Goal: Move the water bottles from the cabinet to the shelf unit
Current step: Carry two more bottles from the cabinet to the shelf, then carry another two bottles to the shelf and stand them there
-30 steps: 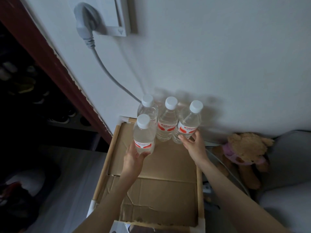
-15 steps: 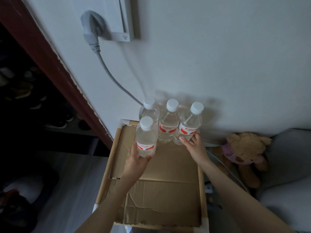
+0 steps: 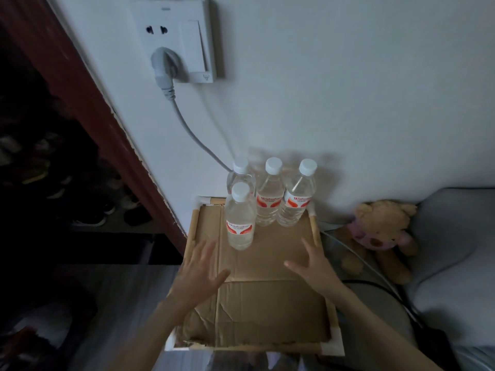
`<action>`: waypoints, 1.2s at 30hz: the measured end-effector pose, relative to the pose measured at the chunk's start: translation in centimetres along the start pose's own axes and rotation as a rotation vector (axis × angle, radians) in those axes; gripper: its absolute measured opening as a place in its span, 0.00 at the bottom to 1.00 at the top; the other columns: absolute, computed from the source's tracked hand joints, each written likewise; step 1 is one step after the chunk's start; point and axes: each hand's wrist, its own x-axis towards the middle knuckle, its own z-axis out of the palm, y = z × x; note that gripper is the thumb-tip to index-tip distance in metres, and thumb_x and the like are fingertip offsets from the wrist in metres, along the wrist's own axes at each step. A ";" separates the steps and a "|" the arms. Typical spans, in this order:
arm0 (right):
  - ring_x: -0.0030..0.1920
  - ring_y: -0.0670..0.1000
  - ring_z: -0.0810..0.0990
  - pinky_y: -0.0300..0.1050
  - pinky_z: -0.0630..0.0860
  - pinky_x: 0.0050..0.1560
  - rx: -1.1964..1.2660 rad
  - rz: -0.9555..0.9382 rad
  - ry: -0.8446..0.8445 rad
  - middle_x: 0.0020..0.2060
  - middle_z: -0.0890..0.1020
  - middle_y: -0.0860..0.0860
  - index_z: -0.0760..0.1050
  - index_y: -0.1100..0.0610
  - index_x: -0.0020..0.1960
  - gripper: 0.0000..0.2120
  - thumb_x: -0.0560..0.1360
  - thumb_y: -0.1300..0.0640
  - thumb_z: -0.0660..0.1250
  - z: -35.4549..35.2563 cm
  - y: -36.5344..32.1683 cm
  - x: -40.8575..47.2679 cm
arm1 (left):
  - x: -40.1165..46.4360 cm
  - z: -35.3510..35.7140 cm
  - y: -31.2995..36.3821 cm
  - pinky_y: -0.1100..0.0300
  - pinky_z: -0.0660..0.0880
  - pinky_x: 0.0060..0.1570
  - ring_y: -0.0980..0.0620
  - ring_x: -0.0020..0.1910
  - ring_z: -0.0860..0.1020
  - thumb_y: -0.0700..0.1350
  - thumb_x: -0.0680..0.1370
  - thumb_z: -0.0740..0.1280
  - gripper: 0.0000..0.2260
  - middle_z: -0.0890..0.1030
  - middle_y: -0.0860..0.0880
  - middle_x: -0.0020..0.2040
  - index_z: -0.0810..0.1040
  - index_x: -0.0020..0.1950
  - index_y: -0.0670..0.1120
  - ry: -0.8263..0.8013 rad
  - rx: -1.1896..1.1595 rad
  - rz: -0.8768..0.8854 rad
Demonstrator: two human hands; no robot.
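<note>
Four clear water bottles with white caps and red-and-white labels, upright on a cardboard sheet (image 3: 267,285) lining the top of a shelf unit (image 3: 193,231): three in a row against the white wall, namely a left back bottle (image 3: 239,175), middle bottle (image 3: 270,195) and right bottle (image 3: 296,198), plus one front bottle (image 3: 240,220). Left hand (image 3: 199,277) and right hand (image 3: 314,266) above the cardboard, fingers spread wide, holding nothing, near the bottles without touching. One wall socket (image 3: 174,38) with one grey plug (image 3: 162,65). One teddy bear (image 3: 380,234) at right.

Both forearms are bare, with no sleeves reaching left hand (image 3: 199,274) or right hand (image 3: 313,269).
</note>
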 end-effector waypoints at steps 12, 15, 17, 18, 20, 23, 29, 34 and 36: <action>0.74 0.49 0.53 0.45 0.51 0.73 -0.556 -0.835 -0.043 0.74 0.55 0.47 0.48 0.48 0.74 0.36 0.73 0.36 0.58 -1.0 -8.0 -5.4 | -11.4 -7.2 -0.4 0.52 0.41 0.71 0.49 0.75 0.40 0.71 0.64 0.43 0.40 0.50 0.48 0.76 0.48 0.74 0.55 0.402 0.207 -0.218; 0.74 0.44 0.47 0.48 0.47 0.76 -0.608 -0.989 -0.180 0.75 0.53 0.47 0.47 0.49 0.75 0.42 0.68 0.26 0.43 0.1 -9.0 -7.4 | -17.2 -5.8 0.5 0.55 0.38 0.69 0.49 0.74 0.39 0.77 0.63 0.38 0.44 0.50 0.47 0.76 0.48 0.74 0.55 0.487 0.180 -0.328; 0.75 0.45 0.48 0.45 0.44 0.74 -0.655 -1.068 -0.230 0.75 0.54 0.48 0.48 0.49 0.75 0.50 0.61 0.22 0.32 1.6 -9.8 -8.3 | -21.4 -4.3 0.6 0.53 0.42 0.70 0.46 0.75 0.42 0.76 0.63 0.36 0.44 0.52 0.47 0.76 0.50 0.74 0.55 0.521 0.165 -0.436; 0.75 0.46 0.50 0.44 0.44 0.74 -0.666 -1.097 -0.251 0.75 0.54 0.47 0.48 0.49 0.75 0.52 0.59 0.21 0.31 2.6 -10.5 -8.9 | -23.6 -3.7 0.5 0.51 0.46 0.71 0.44 0.75 0.45 0.75 0.65 0.40 0.42 0.55 0.46 0.75 0.52 0.74 0.54 0.550 0.151 -0.488; 0.75 0.48 0.50 0.46 0.45 0.74 -0.668 -1.159 -0.313 0.75 0.54 0.48 0.49 0.49 0.74 0.53 0.58 0.20 0.36 4.8 -11.9 -11.2 | -28.3 -2.5 0.3 0.45 0.54 0.70 0.41 0.74 0.50 0.69 0.69 0.47 0.36 0.60 0.45 0.74 0.57 0.73 0.52 0.607 0.128 -0.605; 0.76 0.47 0.45 0.49 0.41 0.74 -0.729 -1.292 -0.463 0.76 0.48 0.47 0.45 0.48 0.75 0.50 0.59 0.22 0.41 8.7 -13.5 -16.1 | -35.4 -0.7 0.3 0.43 0.58 0.68 0.39 0.73 0.54 0.64 0.70 0.50 0.33 0.63 0.44 0.73 0.60 0.72 0.51 0.689 0.098 -0.794; 0.76 0.48 0.43 0.50 0.39 0.73 -0.842 -1.573 -0.667 0.76 0.45 0.48 0.41 0.47 0.75 0.53 0.56 0.21 0.34 17.1 -13.8 -27.7 | -49.0 4.2 2.2 0.46 0.53 0.70 0.43 0.75 0.49 0.67 0.69 0.47 0.34 0.58 0.47 0.75 0.57 0.73 0.54 0.863 0.017 -1.101; 0.76 0.49 0.44 0.52 0.41 0.74 -0.858 -1.832 -0.948 0.76 0.47 0.48 0.43 0.48 0.75 0.42 0.68 0.29 0.49 25.8 -10.6 -44.0 | -64.1 11.5 4.8 0.48 0.49 0.72 0.43 0.75 0.45 0.77 0.62 0.34 0.45 0.53 0.48 0.76 0.53 0.73 0.56 0.998 -0.112 -1.447; 0.76 0.49 0.45 0.52 0.42 0.74 -0.858 -1.940 -1.026 0.76 0.48 0.48 0.44 0.48 0.75 0.38 0.73 0.35 0.56 28.9 -8.3 -50.5 | -70.3 14.1 5.9 0.49 0.49 0.72 0.43 0.75 0.44 0.77 0.59 0.31 0.48 0.51 0.48 0.76 0.52 0.73 0.57 1.022 -0.131 -1.574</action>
